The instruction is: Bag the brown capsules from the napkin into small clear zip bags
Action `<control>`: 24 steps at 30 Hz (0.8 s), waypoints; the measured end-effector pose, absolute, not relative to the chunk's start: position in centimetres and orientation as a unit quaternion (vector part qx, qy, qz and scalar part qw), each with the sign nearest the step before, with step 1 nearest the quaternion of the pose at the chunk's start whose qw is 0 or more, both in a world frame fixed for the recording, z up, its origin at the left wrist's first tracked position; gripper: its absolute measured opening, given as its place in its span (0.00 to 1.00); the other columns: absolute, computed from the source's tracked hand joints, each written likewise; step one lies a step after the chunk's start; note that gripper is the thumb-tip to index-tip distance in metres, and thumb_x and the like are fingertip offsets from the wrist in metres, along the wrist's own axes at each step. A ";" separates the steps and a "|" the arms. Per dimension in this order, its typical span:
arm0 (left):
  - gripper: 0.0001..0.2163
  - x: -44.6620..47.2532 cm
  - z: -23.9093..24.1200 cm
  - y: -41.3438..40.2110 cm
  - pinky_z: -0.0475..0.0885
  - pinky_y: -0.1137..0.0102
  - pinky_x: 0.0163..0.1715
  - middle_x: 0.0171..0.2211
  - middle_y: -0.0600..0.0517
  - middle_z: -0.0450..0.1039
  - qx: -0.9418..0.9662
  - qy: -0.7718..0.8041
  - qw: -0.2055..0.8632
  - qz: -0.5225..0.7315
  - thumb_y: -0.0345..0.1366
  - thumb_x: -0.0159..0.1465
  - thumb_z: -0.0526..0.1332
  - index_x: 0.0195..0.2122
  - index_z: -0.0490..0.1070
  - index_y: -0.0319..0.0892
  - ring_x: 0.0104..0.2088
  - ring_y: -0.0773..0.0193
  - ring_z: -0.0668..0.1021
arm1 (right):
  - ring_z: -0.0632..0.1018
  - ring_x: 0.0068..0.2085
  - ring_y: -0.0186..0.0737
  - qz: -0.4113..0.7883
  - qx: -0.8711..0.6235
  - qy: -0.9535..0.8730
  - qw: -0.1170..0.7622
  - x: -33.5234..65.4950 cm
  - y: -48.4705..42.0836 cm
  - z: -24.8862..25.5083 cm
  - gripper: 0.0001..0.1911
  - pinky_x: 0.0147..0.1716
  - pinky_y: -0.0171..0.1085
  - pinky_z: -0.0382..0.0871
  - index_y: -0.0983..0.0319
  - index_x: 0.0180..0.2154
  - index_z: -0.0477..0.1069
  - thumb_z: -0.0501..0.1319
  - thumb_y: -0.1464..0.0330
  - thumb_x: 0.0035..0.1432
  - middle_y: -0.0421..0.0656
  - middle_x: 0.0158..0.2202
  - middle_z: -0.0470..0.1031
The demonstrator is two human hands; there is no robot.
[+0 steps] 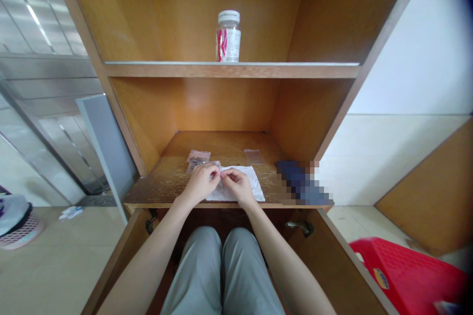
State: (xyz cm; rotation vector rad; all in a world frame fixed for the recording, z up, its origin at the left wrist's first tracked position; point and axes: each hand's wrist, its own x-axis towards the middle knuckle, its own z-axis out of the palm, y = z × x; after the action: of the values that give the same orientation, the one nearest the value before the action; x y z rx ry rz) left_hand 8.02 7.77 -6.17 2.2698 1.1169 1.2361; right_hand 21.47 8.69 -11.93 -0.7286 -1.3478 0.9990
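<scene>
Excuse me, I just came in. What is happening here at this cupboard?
A seated person is working at a low wooden shelf. Their left hand and right hand meet above a white paper sheet, with the fingers pinching a small clear plastic bag that seems to hold dark bits. Another clear bag lies farther back on the shelf. A white-lidded jar stands on the shelf above.

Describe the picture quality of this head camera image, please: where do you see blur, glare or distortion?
In the head view, wide-angle distortion makes the wooden cabinet's uprights lean outward; soft glare lies on the back panel; a pixelated patch covers the right side of the lower shelf; the top right corner darkens, and the bottom right corner, by the red plastic stool, also darkens.
</scene>
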 end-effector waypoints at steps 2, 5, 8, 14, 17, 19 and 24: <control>0.05 8.2 -6.2 7.5 0.59 0.70 0.34 0.22 0.52 0.70 0.781 0.409 0.164 0.442 0.30 0.51 0.59 0.19 0.68 0.43 0.27 0.62 0.69 | 0.72 0.29 0.35 0.430 -0.314 -0.583 0.613 21.5 8.5 -11.7 0.08 0.30 0.35 0.66 0.61 0.28 0.71 0.59 0.63 0.48 0.41 0.27 0.73; 0.05 8.6 -6.2 7.0 0.55 0.65 0.42 0.22 0.52 0.69 0.743 0.442 0.164 0.476 0.31 0.48 0.61 0.17 0.67 0.43 0.29 0.60 0.68 | 0.71 0.28 0.35 0.425 -0.309 -0.591 0.612 21.6 8.3 -11.5 0.08 0.30 0.35 0.66 0.60 0.28 0.70 0.58 0.63 0.49 0.41 0.27 0.72; 0.05 9.1 -6.2 6.3 0.48 0.60 0.48 0.22 0.51 0.69 0.715 0.453 0.166 0.507 0.30 0.46 0.63 0.16 0.67 0.43 0.33 0.55 0.67 | 0.71 0.29 0.35 0.419 -0.305 -0.600 0.610 21.5 8.2 -11.4 0.07 0.30 0.35 0.65 0.60 0.27 0.70 0.58 0.63 0.50 0.41 0.27 0.72; 0.06 10.1 -6.3 5.5 0.40 0.57 0.52 0.25 0.48 0.70 0.672 0.433 0.189 0.570 0.29 0.47 0.62 0.16 0.67 0.44 0.42 0.48 0.65 | 0.70 0.29 0.35 0.410 -0.311 -0.590 0.622 21.6 8.4 -11.6 0.07 0.30 0.35 0.65 0.60 0.26 0.68 0.59 0.64 0.48 0.40 0.26 0.71; 0.07 10.2 -6.0 5.3 0.38 0.55 0.52 0.24 0.48 0.69 0.682 0.440 0.144 0.567 0.29 0.49 0.61 0.16 0.66 0.44 0.43 0.48 0.65 | 0.69 0.26 0.33 0.404 -0.324 -0.565 0.643 21.7 8.5 -11.8 0.06 0.27 0.33 0.63 0.61 0.25 0.66 0.59 0.65 0.47 0.39 0.24 0.69; 0.07 10.1 -5.7 5.1 0.37 0.54 0.53 0.24 0.48 0.69 0.695 0.444 0.114 0.554 0.29 0.49 0.61 0.17 0.66 0.43 0.43 0.48 0.66 | 0.67 0.24 0.32 0.413 -0.326 -0.555 0.644 21.7 8.6 -11.8 0.06 0.25 0.32 0.62 0.61 0.24 0.65 0.59 0.66 0.47 0.38 0.22 0.67; 0.05 9.8 -4.2 4.8 0.39 0.55 0.55 0.38 0.47 0.71 0.734 0.425 0.126 0.514 0.26 0.46 0.60 0.18 0.69 0.43 0.48 0.47 0.64 | 0.68 0.24 0.33 0.429 -0.326 -0.543 0.644 21.5 8.9 -12.0 0.06 0.26 0.33 0.63 0.60 0.24 0.64 0.58 0.65 0.46 0.37 0.21 0.67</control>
State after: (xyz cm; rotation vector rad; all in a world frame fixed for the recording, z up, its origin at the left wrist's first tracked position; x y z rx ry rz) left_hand 9.80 4.77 -4.15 2.1389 1.2366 1.4978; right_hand 21.45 8.86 -11.96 -0.7417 -1.2355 0.9770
